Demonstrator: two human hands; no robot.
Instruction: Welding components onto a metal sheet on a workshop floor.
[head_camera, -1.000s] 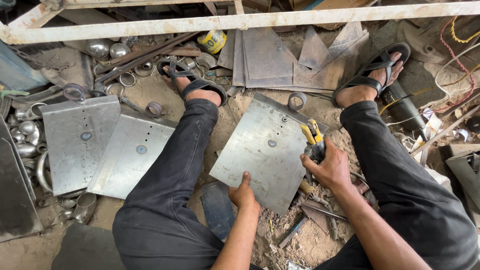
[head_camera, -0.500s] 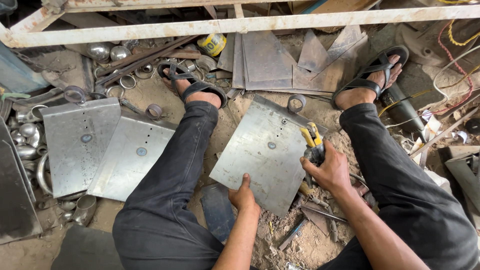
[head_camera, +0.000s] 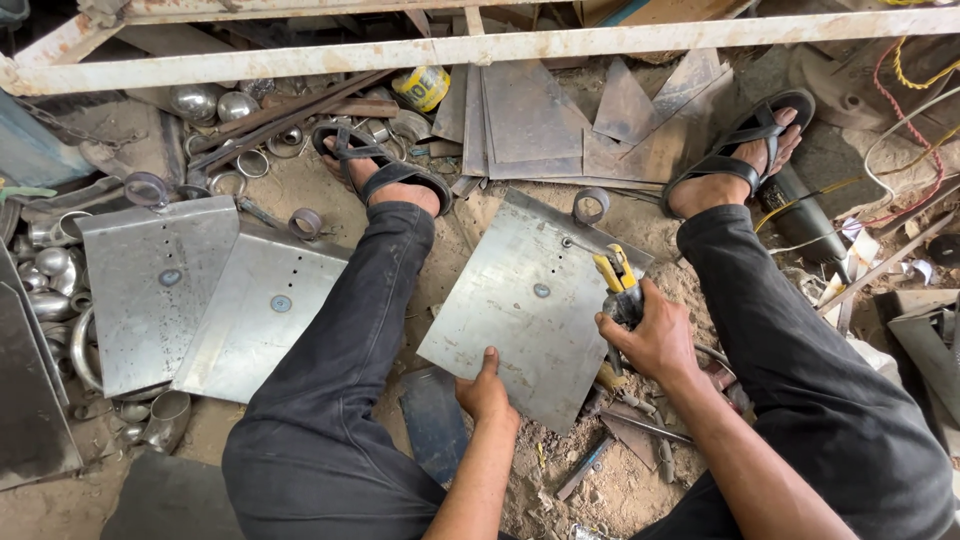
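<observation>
A flat steel plate (head_camera: 520, 300) lies on the dirt floor between my legs, with a small round spot near its middle. My left hand (head_camera: 487, 390) grips its near edge. My right hand (head_camera: 655, 335) is closed around a tool with yellow and black handles (head_camera: 615, 280), whose tip rests on the plate's right side. A metal ring (head_camera: 590, 205) sits at the plate's far corner. I sit with both legs spread, wearing dark trousers and black sandals.
Two similar steel plates (head_camera: 160, 290) (head_camera: 265, 310) lie to the left. More sheets (head_camera: 530, 115) are stacked ahead under a rusty white bar (head_camera: 480, 48). Steel cups, rings and pipe bends (head_camera: 50, 290) litter the left; cables (head_camera: 900, 120) and scrap lie at right.
Both hands and the plate stay almost where they were. The tool in my right hand has shifted only slightly on the plate's right side.
</observation>
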